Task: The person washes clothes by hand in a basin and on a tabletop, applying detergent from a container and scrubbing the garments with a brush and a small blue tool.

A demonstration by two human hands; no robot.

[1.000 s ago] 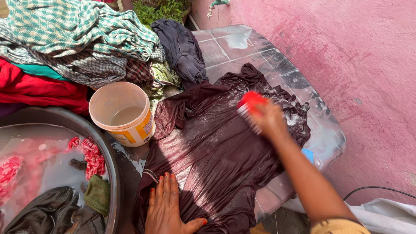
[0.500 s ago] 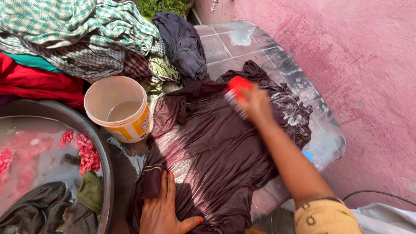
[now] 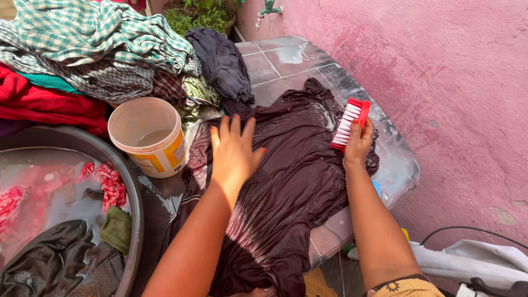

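A wet dark maroon garment [image 3: 291, 187] lies spread flat on a tiled washing slab [image 3: 308, 60]. My right hand [image 3: 357, 142] grips a red scrubbing brush [image 3: 349, 124] with white bristles, lifted and tilted at the garment's right edge. My left hand [image 3: 234, 151] hovers with fingers spread over the garment's upper left part, close to the cloth.
A cream plastic bucket [image 3: 148, 137] with some water stands left of the garment. A large metal basin [image 3: 135, 220] at the lower left holds water and soaking clothes. A heap of laundry [image 3: 93, 49] is piled behind. A pink wall [image 3: 456, 82] and a tap [image 3: 267, 10] are on the right.
My left hand left the garment's lower edge and rose over its upper left part. My right hand stopped scrubbing and moved the brush to the right edge, bristles turned up.
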